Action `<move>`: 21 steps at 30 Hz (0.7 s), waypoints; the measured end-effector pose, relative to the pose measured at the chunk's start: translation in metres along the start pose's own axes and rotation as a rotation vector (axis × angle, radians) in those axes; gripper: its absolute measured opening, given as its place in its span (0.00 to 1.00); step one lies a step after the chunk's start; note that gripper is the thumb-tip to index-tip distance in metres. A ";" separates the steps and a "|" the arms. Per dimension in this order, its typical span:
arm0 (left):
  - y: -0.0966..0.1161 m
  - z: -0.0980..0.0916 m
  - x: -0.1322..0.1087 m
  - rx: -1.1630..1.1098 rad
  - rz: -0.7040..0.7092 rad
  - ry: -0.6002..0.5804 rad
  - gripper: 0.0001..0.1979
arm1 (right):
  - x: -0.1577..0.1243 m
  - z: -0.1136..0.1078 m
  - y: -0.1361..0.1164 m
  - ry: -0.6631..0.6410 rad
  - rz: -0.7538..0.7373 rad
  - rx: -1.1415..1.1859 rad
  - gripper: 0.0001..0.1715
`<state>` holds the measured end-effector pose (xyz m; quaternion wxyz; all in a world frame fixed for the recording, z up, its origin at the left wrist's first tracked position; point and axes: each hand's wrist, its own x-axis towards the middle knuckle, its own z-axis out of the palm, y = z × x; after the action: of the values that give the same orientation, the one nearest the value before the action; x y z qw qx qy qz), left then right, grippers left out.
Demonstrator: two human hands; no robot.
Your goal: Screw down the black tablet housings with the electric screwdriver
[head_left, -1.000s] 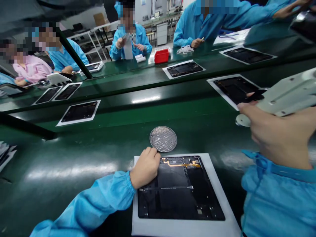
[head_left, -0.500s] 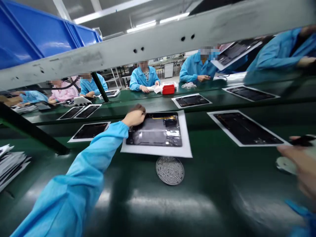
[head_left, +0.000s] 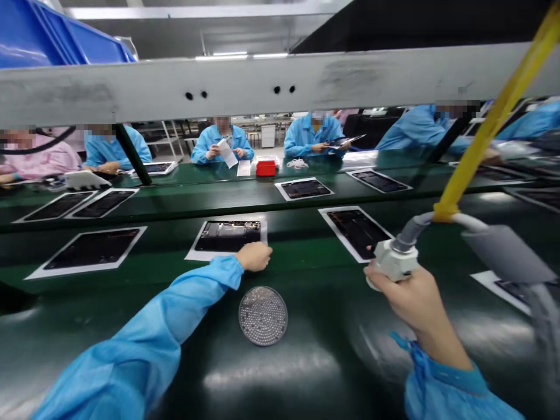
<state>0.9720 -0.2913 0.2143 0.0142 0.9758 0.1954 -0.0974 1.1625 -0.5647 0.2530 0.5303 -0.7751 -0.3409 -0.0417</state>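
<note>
My left hand [head_left: 255,256] is closed at the near right corner of an opened tablet [head_left: 231,235], which lies on a white sheet [head_left: 203,255]. Its fingertips are turned away, so what they hold, if anything, is hidden. On the right, my right hand [head_left: 411,294] grips a pale boxy handpiece [head_left: 396,261] with a grey cable [head_left: 415,228], hung from a yellow strap [head_left: 490,128]. Just beyond the handpiece lies another opened tablet [head_left: 353,230], its near end partly covered. A round perforated metal disc [head_left: 263,316] rests on the green bench, nearer than my left hand.
More opened tablets on white sheets lie along the green line, one at left [head_left: 94,248] and one farther back [head_left: 304,188]. A grey beam [head_left: 240,87] crosses overhead, with a blue bin [head_left: 65,38] above. Co-workers in blue and pink sit opposite, near a red box [head_left: 265,168].
My view has turned right. My left hand has moved from the tablet's far left edge to its near right corner. The tablet now lies farther from the disc. My right hand has come fully into view.
</note>
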 end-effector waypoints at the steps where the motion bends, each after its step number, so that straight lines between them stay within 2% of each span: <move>1: 0.013 0.002 0.012 -0.007 0.043 -0.002 0.12 | 0.002 -0.004 0.001 -0.020 0.031 -0.013 0.23; 3: 0.040 0.004 0.037 -0.022 0.114 0.007 0.12 | 0.005 -0.014 0.003 -0.036 0.111 -0.035 0.25; 7: 0.093 0.006 0.088 -0.074 0.216 0.041 0.13 | 0.011 -0.030 0.007 0.016 0.230 0.009 0.32; 12: 0.148 0.006 0.142 -0.180 0.286 0.021 0.13 | 0.012 -0.042 0.009 0.088 0.232 0.107 0.38; 16: 0.168 0.008 0.168 -0.344 0.236 -0.031 0.12 | 0.009 -0.052 0.005 0.112 0.228 0.122 0.37; 21: 0.171 0.006 0.185 -0.770 0.000 0.010 0.16 | 0.008 -0.059 -0.003 0.140 0.218 0.149 0.37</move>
<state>1.2036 -0.3793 0.1704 0.3786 0.8994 0.2180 -0.0122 1.1844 -0.6109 0.2840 0.6103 -0.7612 -0.2192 -0.0127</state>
